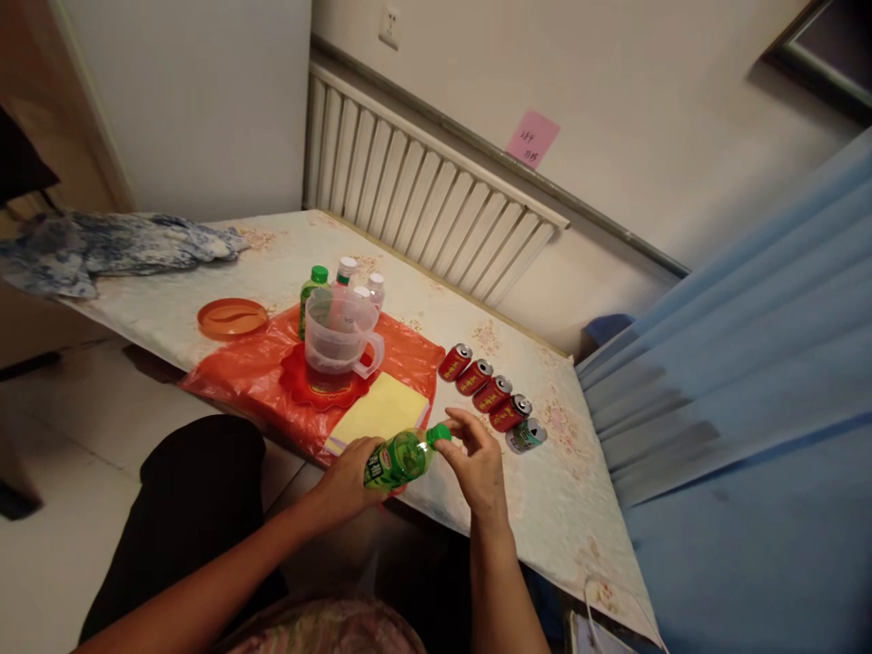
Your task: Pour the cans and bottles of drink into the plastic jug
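A green plastic drink bottle point(405, 459) lies tilted in front of me, its neck toward the right. My left hand point(351, 481) is wrapped round its lower body. At the other end, the fingers of my right hand point(477, 463) pinch the green cap point(440, 435), which sits on the neck. Just beyond the bottle lies a yellow pad or stack of paper point(378, 413). A clear plastic measuring jug point(333, 336) with a handle stands on a red scalloped dish point(295, 381) behind the pad.
Behind the jug stand another green-capped bottle point(314, 283) and several white-capped bottles point(374, 289). A red plastic sheet point(238, 372) lies under them, near an orange lid point(232, 318). Several red cans point(473, 377) and a green-grey can point(527, 437) form a row at the right.
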{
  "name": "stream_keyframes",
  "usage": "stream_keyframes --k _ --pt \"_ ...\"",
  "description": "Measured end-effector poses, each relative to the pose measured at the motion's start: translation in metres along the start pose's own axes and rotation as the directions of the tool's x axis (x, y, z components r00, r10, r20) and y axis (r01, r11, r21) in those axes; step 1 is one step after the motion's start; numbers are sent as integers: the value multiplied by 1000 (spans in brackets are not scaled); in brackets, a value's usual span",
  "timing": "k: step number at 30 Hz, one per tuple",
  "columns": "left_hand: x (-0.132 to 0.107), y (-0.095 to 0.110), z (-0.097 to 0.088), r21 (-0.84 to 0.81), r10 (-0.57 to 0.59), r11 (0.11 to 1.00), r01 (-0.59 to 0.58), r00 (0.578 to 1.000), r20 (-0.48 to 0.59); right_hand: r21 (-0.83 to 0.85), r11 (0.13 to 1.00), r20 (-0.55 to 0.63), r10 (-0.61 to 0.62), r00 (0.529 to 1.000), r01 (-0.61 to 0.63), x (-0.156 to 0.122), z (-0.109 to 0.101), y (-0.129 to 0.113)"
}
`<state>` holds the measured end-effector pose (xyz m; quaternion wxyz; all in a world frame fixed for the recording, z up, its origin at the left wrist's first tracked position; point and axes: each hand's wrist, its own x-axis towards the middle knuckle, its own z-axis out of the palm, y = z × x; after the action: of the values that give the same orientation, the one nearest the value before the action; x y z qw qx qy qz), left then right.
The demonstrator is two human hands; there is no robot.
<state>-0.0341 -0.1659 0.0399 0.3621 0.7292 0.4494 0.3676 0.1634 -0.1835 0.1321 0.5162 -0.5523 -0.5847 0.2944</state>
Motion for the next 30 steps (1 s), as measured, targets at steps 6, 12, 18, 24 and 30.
stream_keyframes --k 6,12,18,24,30 --pt "2 0 -1 -23 -28 999 28 1000 1 13 999 -22 -43 999 43 -2 5 1" --pt "2 1 1 -32 -48 998 49 998 37 118 993 -31 -2 1000 5 -4 5 8" --pt "7 14 1 -87 -103 990 108 993 50 93 995 -204 40 978 -21 -5 14 6" --pt "17 15 4 -87 -127 988 126 992 -3 215 963 -149 198 969 -164 -21 27 27" --pt "24 12 20 -34 -73 997 70 993 -88 169 940 -76 311 947 -295 -39 49 29"
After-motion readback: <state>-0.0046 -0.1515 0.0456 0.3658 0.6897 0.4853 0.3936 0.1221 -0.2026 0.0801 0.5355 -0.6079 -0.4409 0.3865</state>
